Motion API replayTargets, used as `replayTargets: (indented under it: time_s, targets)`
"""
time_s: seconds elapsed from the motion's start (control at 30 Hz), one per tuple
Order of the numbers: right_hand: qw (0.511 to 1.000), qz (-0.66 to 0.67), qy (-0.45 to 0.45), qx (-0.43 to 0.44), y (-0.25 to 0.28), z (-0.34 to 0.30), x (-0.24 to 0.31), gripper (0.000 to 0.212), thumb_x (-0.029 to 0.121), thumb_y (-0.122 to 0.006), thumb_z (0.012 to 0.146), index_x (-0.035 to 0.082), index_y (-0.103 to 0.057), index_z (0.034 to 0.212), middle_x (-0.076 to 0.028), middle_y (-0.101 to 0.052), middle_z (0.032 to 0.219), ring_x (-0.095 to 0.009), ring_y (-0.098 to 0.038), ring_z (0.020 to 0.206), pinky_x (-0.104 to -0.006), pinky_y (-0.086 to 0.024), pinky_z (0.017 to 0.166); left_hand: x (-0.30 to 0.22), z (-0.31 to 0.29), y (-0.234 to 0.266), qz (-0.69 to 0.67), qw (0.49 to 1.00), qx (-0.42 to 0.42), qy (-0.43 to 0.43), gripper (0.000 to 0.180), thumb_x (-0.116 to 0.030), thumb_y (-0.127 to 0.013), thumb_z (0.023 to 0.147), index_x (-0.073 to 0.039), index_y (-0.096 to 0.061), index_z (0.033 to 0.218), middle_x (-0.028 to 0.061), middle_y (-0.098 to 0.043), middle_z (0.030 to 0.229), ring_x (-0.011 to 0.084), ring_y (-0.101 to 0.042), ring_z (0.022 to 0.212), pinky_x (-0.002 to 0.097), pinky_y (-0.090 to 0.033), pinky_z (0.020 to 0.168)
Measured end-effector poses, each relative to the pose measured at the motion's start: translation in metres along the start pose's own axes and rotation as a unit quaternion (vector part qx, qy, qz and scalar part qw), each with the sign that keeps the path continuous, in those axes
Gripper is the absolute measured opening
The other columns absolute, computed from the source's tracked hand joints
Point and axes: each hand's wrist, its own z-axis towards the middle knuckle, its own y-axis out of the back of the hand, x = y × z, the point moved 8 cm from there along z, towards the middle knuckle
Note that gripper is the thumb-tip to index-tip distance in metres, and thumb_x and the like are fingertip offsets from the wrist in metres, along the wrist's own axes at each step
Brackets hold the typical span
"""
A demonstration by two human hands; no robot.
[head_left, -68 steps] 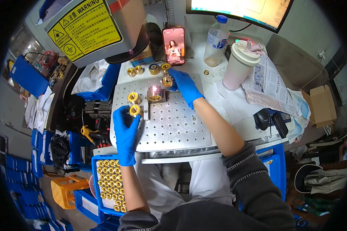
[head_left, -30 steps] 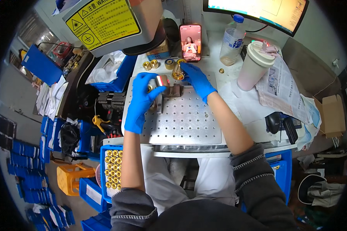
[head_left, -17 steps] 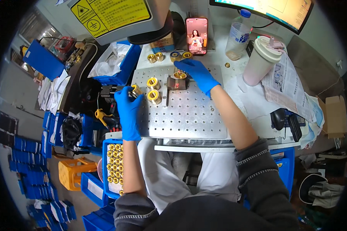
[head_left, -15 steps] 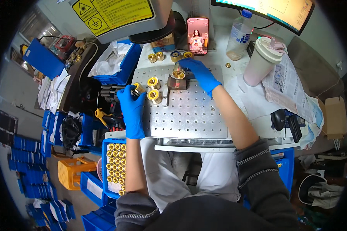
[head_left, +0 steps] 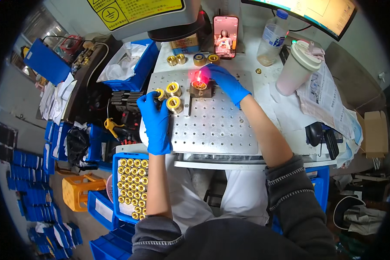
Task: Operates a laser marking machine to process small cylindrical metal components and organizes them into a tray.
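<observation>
The left hand (head_left: 155, 123), in a blue glove, rests on the left edge of the perforated grey metal bench plate (head_left: 216, 125). Its grip is closed on a small round brass fitting (head_left: 160, 93) pinched at the fingertips. Two further round brass fittings (head_left: 173, 97) stand on the plate just beside those fingertips, one behind the other.

The right hand (head_left: 226, 82), also in a blue glove, reaches across the rear of the plate. Its fingertips touch a brass fitting lit by a red glow (head_left: 199, 80), which sits on a small dark metal fixture block (head_left: 202, 90). Whether this grip is closed on the fitting or only resting against it cannot be told.

A row of brass fittings (head_left: 193, 59) lies on the white bench behind the plate, in front of an upright smartphone (head_left: 225, 30). A clear plastic bottle (head_left: 271, 38) and a pink lidded cup (head_left: 295, 68) stand to the right. Below the left forearm, a blue plastic bin (head_left: 117, 190) holds brass fittings in rows.
</observation>
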Motion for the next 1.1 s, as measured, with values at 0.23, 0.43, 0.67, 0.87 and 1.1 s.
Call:
replayTargets:
  time_s: [0.23, 0.43, 0.67, 0.87, 1.1]
  targets:
    - [0.998, -0.026, 0.049, 0.023, -0.001, 0.007, -0.011, 0.019, 0.015, -0.056, 0.09, 0.0, -0.065, 0.098, -0.007, -0.065, 0.096, -0.016, -0.061, 0.092, -0.0295, -0.047, 0.086, 0.004, 0.001, -0.001, 0.013, 1.0, 0.008, 0.02, 0.032, -0.003, -0.067, 0.082, -0.001, -0.056, 0.113, 0.0153, -0.044, 0.114, 0.0275, -0.053, 0.101, 0.0338, -0.047, 0.087]
    - [0.993, -0.093, 0.063, 0.042, -0.002, 0.009, -0.013, 0.023, 0.017, -0.052, 0.092, 0.001, -0.065, 0.1, -0.008, -0.065, 0.095, -0.016, -0.061, 0.09, -0.0294, -0.047, 0.085, 0.003, 0.001, -0.003, 0.021, 1.0, -0.003, -0.002, 0.032, -0.003, -0.066, 0.082, -0.001, -0.056, 0.112, 0.0159, -0.044, 0.114, 0.0288, -0.053, 0.102, 0.0345, -0.046, 0.089]
    - [0.981, -0.184, 0.059, 0.031, -0.008, -0.004, 0.007, 0.018, 0.014, -0.05, 0.091, 0.002, -0.061, 0.098, -0.008, -0.061, 0.097, -0.017, -0.057, 0.091, -0.0306, -0.045, 0.086, 0.003, 0.001, 0.002, 0.007, 1.0, -0.007, 0.013, 0.031, -0.003, -0.067, 0.082, -0.001, -0.056, 0.111, 0.0155, -0.044, 0.114, 0.0285, -0.053, 0.104, 0.0347, -0.045, 0.09]
    - [0.982, -0.119, 0.098, -0.112, 0.024, -0.032, 0.028, 0.013, 0.013, -0.052, 0.089, 0.002, -0.057, 0.096, -0.013, -0.056, 0.095, -0.025, -0.057, 0.088, -0.0334, -0.046, 0.082, 0.007, 0.0, -0.003, -0.01, 1.0, 0.01, 0.017, 0.032, -0.006, -0.068, 0.081, -0.002, -0.056, 0.11, 0.0147, -0.044, 0.113, 0.0277, -0.052, 0.102, 0.0351, -0.044, 0.09]
    - [0.896, -0.313, 0.173, -0.265, 0.005, -0.297, 0.072, 0.016, -0.007, -0.056, 0.081, 0.002, -0.057, 0.095, -0.014, -0.056, 0.093, -0.029, -0.058, 0.091, -0.0349, -0.046, 0.082, 0.03, -0.002, -0.017, 0.024, 0.991, -0.013, -0.132, 0.035, -0.002, -0.064, 0.084, -0.002, -0.056, 0.118, 0.0066, -0.048, 0.102, 0.0179, -0.047, 0.088, 0.0303, -0.04, 0.085]
